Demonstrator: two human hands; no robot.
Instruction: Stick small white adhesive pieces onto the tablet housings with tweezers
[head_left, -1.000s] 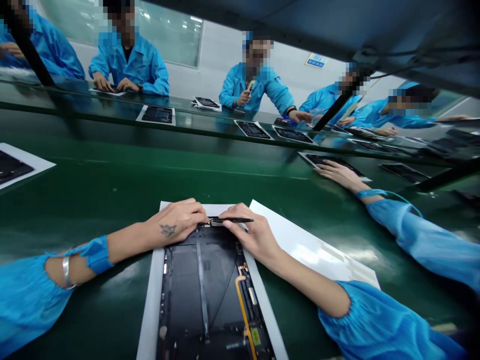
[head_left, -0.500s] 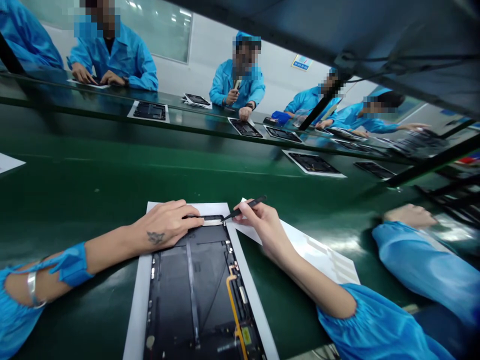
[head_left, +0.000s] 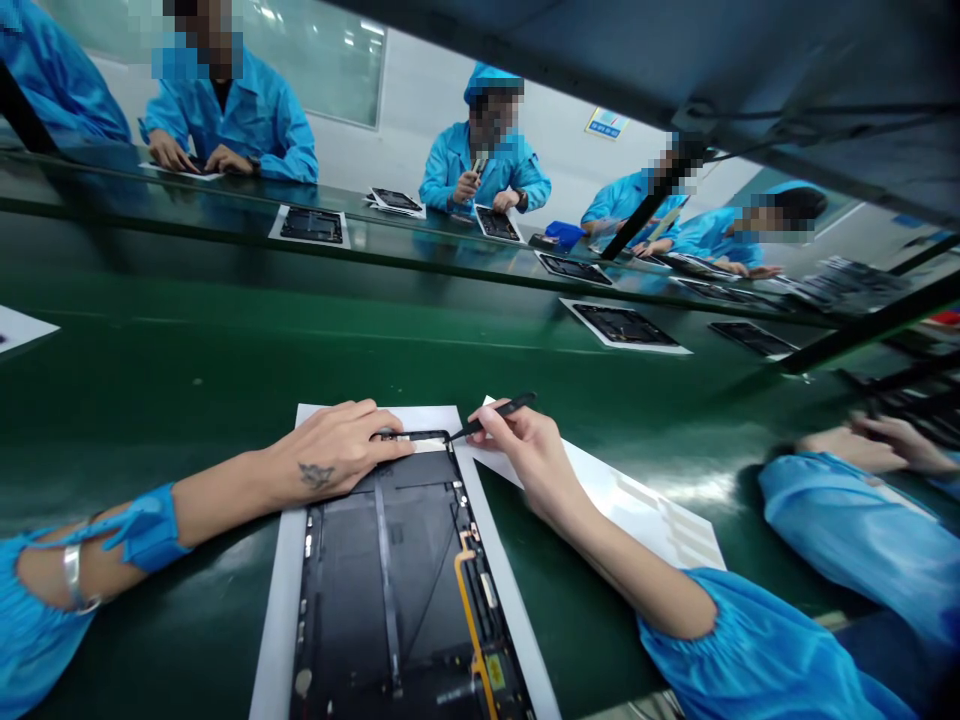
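Note:
An opened tablet housing [head_left: 420,560], black inside with an orange ribbon cable [head_left: 466,600] along its right side, lies on a white sheet [head_left: 271,610] in front of me. My left hand [head_left: 341,447] rests over its far left corner with fingers stretched out. One fingertip touches a white strip [head_left: 429,446] at the housing's far end. Between thumb and fingers, my right hand [head_left: 525,440] holds black tweezers [head_left: 504,408]. Their tip is at the far right corner, beside the strip's end; whether it touches I cannot tell.
A second white sheet with pale strips [head_left: 660,515] lies under my right forearm. At the right is a co-worker's sleeve [head_left: 847,530]. Other housings on sheets [head_left: 619,325] lie across the green bench [head_left: 225,350]. Several people in blue sit opposite. A shelf [head_left: 675,60] overhangs the upper right.
My left fingertip has slid slightly right along the white strip; my right hand stays almost still. Opposite, a co-worker has pulled a housing closer. At the right, the neighbour's hands have come together.

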